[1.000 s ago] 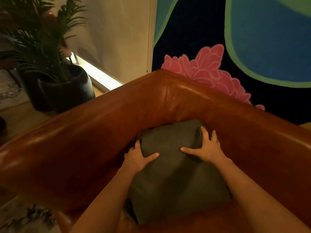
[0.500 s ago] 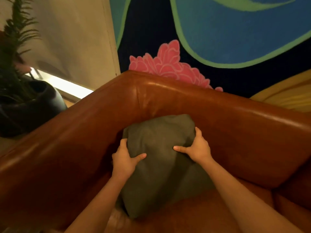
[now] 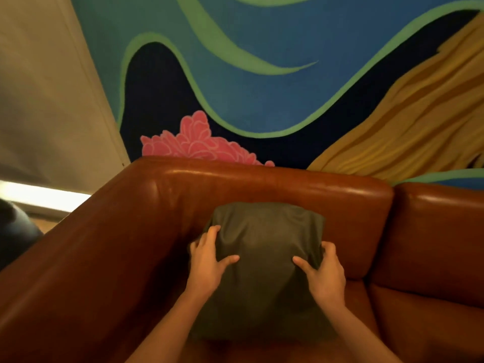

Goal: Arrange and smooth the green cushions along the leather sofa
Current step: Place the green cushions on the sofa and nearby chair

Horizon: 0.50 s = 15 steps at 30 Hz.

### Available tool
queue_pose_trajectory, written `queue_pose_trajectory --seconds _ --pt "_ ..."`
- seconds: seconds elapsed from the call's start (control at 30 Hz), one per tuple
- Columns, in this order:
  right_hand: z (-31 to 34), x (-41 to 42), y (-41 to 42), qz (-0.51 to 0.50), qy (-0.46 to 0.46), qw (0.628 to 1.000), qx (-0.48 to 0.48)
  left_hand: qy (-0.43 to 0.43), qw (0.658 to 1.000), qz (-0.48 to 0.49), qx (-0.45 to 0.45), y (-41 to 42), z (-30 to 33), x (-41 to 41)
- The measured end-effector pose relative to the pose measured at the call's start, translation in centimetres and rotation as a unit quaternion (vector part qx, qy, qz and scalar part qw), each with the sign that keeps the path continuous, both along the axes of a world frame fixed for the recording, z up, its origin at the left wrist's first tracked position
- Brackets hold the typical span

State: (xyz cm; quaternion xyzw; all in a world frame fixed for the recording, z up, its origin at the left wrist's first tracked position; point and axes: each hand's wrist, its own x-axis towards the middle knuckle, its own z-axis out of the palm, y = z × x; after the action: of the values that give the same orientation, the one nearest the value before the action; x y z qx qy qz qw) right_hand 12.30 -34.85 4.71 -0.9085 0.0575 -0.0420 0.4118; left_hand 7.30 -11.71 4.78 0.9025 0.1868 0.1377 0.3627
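A dark green cushion (image 3: pixel 264 260) leans against the back of the brown leather sofa (image 3: pixel 262 184), in the seat by the left armrest. My left hand (image 3: pixel 208 260) grips the cushion's left edge, thumb on the front and fingers round the side. My right hand (image 3: pixel 324 273) grips its right edge the same way, with the fingers curled behind the fabric. The cushion's lower edge rests on the seat between my forearms.
The sofa's left armrest (image 3: pixel 78 258) runs toward me on the left. A second back section (image 3: pixel 442 205) continues to the right. A painted mural wall (image 3: pixel 262 74) stands behind. A dark plant pot (image 3: pixel 13 231) sits on the floor at far left.
The cushion has been turned square to the sofa back and shifted right, away from the corner. Both hands slid to its side edges. My view swung right and up.
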Motion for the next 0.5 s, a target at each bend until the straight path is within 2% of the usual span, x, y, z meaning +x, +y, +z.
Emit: queue_pose_trajectory --seconds 0.1,0.23,0.33,0.4,0.5 --pt "-1.8 1.8 -0.9 0.015 0.021 1.000 -0.005 0.024 1.000 -0.007 -0.004 0.0 -1.6 2.2" --pt "-4.8 3.5 -0.3 0.059 0.102 0.991 -0.062 0.139 0.990 0.004 0.005 0.8 -4.6 4.0" --pt "-4.8 4.7 -0.2 0.069 0.119 0.988 -0.076 0.145 0.989 0.014 -0.011 1.9 -5.1 4.8" --pt "-4.0 5.5 -0.7 0.061 0.124 0.989 -0.047 0.153 0.987 0.005 -0.044 2.7 -4.5 5.2" --pt "-1.8 6.9 -1.4 0.053 0.101 0.991 0.071 0.157 0.980 0.007 -0.120 3.7 -3.3 5.3"
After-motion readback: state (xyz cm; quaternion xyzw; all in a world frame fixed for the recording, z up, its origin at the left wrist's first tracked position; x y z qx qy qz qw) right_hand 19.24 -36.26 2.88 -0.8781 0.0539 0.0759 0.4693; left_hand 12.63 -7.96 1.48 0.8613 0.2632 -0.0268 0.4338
